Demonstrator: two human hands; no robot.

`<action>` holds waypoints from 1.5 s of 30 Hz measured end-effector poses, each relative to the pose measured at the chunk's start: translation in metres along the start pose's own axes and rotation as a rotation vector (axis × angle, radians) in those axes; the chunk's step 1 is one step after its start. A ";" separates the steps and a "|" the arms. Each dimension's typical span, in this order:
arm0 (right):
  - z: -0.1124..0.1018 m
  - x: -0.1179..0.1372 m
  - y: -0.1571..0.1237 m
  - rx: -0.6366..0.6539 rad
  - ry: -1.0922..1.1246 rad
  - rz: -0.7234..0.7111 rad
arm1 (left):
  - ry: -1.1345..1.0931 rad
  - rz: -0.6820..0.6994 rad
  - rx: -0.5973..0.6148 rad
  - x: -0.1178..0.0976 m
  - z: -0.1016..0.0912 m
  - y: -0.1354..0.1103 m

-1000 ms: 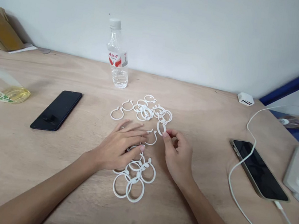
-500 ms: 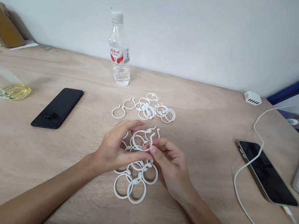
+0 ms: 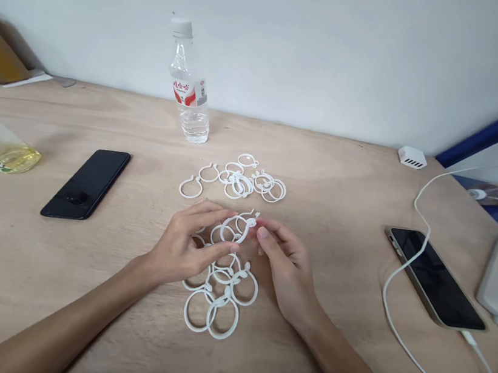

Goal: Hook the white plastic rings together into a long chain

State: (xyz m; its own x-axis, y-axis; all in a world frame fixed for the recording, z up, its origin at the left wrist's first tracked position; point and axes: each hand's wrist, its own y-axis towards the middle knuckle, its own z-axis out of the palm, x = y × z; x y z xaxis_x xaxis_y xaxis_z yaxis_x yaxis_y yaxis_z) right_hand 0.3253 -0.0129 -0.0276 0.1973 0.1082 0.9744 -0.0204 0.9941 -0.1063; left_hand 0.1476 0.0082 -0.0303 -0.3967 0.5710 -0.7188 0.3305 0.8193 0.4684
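Between my hands is a white plastic curtain ring [image 3: 246, 230] with a small clasp at its upper right. My left hand [image 3: 193, 243] grips it from the left, thumb below and fingers above. The fingertips of my right hand [image 3: 289, 265] are closed at the clasp, which looks fastened. Below and behind the hands, several white rings [image 3: 236, 322] lie linked or overlapping on the table, partly covered by my left hand. Farther back lies a loose pile of similar rings [image 3: 242, 187].
A clear water bottle [image 3: 191, 102] stands near the wall. To the left are a black phone [image 3: 86, 183] and a bottle of yellow liquid [image 3: 23, 160]. At right, a phone [image 3: 441, 282] lies with a white cable [image 3: 386, 290] across it, near a white charger [image 3: 412, 158].
The ring's free end stuck out half a second ago; now it meets the clasp, and the ring looks closed. The right fingers have shifted up to the clasp. The view has turned slightly right.
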 end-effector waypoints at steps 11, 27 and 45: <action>-0.005 -0.001 0.004 -0.024 -0.197 -0.149 | 0.027 0.025 0.114 -0.002 -0.001 -0.002; -0.008 -0.001 0.004 0.020 -0.176 -0.145 | 0.033 0.020 0.160 -0.004 -0.003 -0.002; -0.026 -0.022 0.018 -0.005 -1.049 -0.620 | 0.324 0.115 0.277 -0.005 -0.005 -0.002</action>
State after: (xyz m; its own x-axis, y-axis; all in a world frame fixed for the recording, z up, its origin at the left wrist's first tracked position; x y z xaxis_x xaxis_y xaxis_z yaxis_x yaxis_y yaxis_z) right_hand 0.3459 0.0024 -0.0562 -0.7153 -0.4343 0.5475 -0.1996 0.8778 0.4355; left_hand 0.1451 0.0042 -0.0251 -0.5776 0.6806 -0.4508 0.5879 0.7299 0.3488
